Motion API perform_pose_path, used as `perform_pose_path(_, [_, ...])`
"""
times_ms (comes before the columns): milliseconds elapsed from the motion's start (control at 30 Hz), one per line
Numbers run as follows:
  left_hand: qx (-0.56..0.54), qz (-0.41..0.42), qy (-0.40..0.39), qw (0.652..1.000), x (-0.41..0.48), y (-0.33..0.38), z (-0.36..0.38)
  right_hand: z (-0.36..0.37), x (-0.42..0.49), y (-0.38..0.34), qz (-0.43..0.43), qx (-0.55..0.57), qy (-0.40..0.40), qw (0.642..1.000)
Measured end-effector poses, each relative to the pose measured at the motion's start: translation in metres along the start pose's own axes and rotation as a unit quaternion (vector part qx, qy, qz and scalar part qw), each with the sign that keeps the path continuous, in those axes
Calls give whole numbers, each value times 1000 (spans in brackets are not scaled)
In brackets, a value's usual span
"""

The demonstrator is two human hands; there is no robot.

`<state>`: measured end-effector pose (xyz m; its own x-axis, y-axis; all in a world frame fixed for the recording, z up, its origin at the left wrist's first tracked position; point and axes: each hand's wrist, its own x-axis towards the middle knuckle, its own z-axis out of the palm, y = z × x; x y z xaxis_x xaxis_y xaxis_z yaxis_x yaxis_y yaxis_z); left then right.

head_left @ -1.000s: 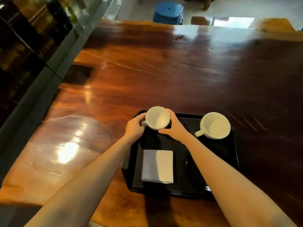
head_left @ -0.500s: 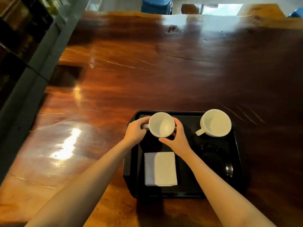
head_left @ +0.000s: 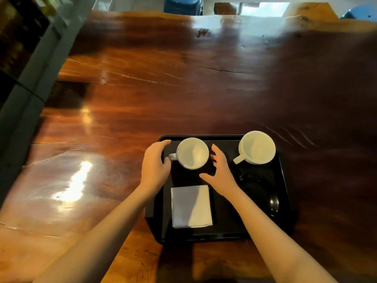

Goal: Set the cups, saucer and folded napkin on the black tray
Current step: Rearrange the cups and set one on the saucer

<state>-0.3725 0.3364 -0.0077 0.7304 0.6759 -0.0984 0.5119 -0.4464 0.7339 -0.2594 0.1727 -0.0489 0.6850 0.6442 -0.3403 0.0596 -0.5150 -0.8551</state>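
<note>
A black tray [head_left: 284, 203] lies on the wooden table near me. Two white cups stand along its far side: the left cup [head_left: 192, 153], handle pointing left, and the right cup [head_left: 257, 147], handle pointing down-left. A folded white napkin [head_left: 191, 206] lies flat in the tray's near left part. A dark, glossy saucer [head_left: 258, 189] sits in the near right part, hard to make out against the tray. My left hand [head_left: 156, 165] is open just left of the left cup, by its handle. My right hand [head_left: 220, 170] is open just right of that cup, a little apart from it.
The glossy dark wooden table [head_left: 183, 88] stretches far ahead and to both sides. A grey ledge [head_left: 30, 78] runs along its left edge. Blue stools [head_left: 183, 5] stand beyond the far edge.
Both hands held the left cup and set it down on the tray. They have now let go and drawn slightly away, fingers spread.
</note>
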Motion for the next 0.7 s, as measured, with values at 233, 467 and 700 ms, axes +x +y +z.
perform_pose_path(233, [-98, 95, -18, 990, -53, 60, 51, -62, -45, 34, 25, 1, 133, 991])
perform_pose_path(467, [-104, -72, -178, 976, -12, 102, 145, -123, -29, 58, 75, -5, 223, 972])
perform_pose_path(700, [-126, -81, -125, 981, 7, 109, 162, -159, 7, 63, 13, -19, 50, 998])
